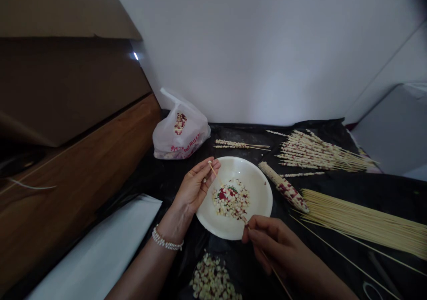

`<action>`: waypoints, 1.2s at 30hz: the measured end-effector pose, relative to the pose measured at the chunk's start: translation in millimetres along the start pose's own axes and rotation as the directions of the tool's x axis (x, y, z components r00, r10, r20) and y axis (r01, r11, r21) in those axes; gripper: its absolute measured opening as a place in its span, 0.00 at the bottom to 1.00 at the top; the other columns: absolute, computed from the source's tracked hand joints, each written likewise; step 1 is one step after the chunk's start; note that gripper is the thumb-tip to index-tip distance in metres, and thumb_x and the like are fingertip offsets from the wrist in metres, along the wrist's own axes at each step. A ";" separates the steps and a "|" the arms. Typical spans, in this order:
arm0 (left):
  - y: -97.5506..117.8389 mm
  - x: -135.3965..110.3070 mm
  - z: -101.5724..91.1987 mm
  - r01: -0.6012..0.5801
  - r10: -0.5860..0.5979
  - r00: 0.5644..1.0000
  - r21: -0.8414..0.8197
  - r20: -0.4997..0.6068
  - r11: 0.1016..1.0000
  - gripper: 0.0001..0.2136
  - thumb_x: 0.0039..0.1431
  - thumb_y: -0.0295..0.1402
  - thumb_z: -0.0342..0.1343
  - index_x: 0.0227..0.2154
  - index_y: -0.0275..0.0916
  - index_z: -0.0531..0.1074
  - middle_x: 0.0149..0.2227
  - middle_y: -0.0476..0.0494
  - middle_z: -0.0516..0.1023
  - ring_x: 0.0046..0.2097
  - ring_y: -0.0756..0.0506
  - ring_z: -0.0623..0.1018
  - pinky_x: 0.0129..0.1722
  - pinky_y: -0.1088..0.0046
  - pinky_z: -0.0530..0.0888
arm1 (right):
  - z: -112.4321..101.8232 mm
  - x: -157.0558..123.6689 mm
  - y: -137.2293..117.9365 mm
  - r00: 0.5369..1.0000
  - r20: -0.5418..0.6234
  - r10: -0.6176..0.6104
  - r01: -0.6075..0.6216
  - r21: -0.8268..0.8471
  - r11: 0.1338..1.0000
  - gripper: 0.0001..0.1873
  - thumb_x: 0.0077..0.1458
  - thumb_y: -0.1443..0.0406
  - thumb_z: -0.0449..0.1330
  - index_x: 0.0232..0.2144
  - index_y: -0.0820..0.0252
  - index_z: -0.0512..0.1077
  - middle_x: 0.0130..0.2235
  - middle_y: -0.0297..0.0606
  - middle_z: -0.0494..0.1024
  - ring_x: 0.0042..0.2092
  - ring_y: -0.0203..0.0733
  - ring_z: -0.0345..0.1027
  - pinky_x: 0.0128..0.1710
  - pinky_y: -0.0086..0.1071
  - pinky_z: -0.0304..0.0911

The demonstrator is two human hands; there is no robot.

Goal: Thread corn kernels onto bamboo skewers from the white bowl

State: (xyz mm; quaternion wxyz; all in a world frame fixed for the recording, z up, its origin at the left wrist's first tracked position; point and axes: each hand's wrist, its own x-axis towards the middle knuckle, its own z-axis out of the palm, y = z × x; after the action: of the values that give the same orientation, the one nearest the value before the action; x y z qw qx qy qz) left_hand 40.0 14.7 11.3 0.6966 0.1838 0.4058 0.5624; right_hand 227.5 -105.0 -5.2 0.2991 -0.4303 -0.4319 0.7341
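A thin bamboo skewer (276,271) runs up through my right hand (271,242), whose fingers are closed round it. A few corn kernels (245,220) sit on the skewer just beyond those fingers. Over the left rim of a white bowl (263,202), my left hand (199,182) pinches a pale kernel (210,162) at a stick's tip. That stick lines up with the skewer, but its middle is hard to make out over the bowl. Loose white and dark red kernels (230,200) lie in the bowl. Another kernel seems to rest against my left fingers.
Right of the bowl lies a partly stripped corn cob (287,188). Beyond it are many kernel-threaded skewers (310,151) and a bundle of bare skewers (363,220). A plastic bag (182,131) stands behind left. Several threaded skewers (233,144) lie behind the bowl, a kernel pile (213,277) in front.
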 end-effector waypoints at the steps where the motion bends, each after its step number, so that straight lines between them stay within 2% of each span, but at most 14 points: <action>1: 0.0 -0.3 0.4 -0.005 0.005 1.000 0.005 -0.001 1.000 0.10 0.58 0.17 0.54 0.41 0.29 0.75 0.39 0.35 0.82 0.38 0.49 0.82 0.38 0.81 0.78 | -0.1 -0.1 -1.1 1.000 0.007 0.005 -0.005 -0.003 1.000 0.17 0.62 0.53 0.55 0.34 0.61 0.71 0.15 0.24 0.63 0.17 0.25 0.47 0.17 0.25 0.37; 9: -0.7 -1.9 0.9 -0.044 0.044 0.999 0.034 0.001 0.998 0.10 0.57 0.18 0.56 0.41 0.30 0.76 0.40 0.35 0.82 0.39 0.49 0.82 0.40 0.81 0.78 | 1.0 0.3 -4.2 1.000 0.015 0.021 -0.021 -0.005 1.000 0.17 0.63 0.54 0.53 0.33 0.61 0.70 0.15 0.24 0.63 0.15 0.25 0.43 0.16 0.24 0.35; 18: -3.8 0.8 -1.8 -0.061 0.061 0.998 0.064 -0.007 0.996 0.10 0.57 0.19 0.56 0.41 0.30 0.76 0.40 0.33 0.82 0.40 0.49 0.82 0.42 0.79 0.77 | -2.2 2.5 -0.5 1.000 0.029 0.010 -0.011 0.017 1.000 0.18 0.62 0.52 0.54 0.34 0.61 0.70 0.14 0.23 0.63 0.14 0.25 0.44 0.15 0.24 0.36; 24: -6.0 2.5 -2.9 -0.074 0.074 0.997 0.072 0.000 0.995 0.10 0.56 0.19 0.57 0.41 0.30 0.76 0.39 0.33 0.82 0.39 0.48 0.82 0.40 0.80 0.78 | -1.3 2.1 -0.4 0.999 0.033 0.013 -0.015 0.036 0.999 0.18 0.62 0.52 0.55 0.34 0.62 0.70 0.14 0.23 0.64 0.14 0.24 0.43 0.14 0.23 0.34; 30: -8.7 2.6 -2.9 -0.109 0.109 0.994 0.095 0.010 0.989 0.08 0.55 0.20 0.59 0.38 0.31 0.77 0.38 0.35 0.82 0.40 0.48 0.82 0.42 0.79 0.77 | -0.1 2.0 1.6 0.999 0.033 0.012 -0.016 0.105 0.994 0.16 0.62 0.53 0.55 0.35 0.61 0.70 0.15 0.24 0.65 0.15 0.24 0.45 0.15 0.24 0.34; 36: -12.7 2.4 -2.0 -0.115 0.115 0.993 0.125 0.003 0.986 0.07 0.55 0.20 0.58 0.37 0.30 0.78 0.37 0.35 0.83 0.39 0.48 0.82 0.43 0.76 0.77 | 2.0 2.8 0.9 1.000 0.015 0.023 -0.024 0.069 0.997 0.17 0.61 0.52 0.55 0.34 0.61 0.69 0.14 0.23 0.64 0.14 0.25 0.44 0.14 0.25 0.34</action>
State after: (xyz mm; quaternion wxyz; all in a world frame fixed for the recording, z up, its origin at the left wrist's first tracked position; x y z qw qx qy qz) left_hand 46.5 12.7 0.2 0.6493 0.2489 0.4302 0.5756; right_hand 224.4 -103.9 -6.5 0.3021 -0.4193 -0.4036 0.7550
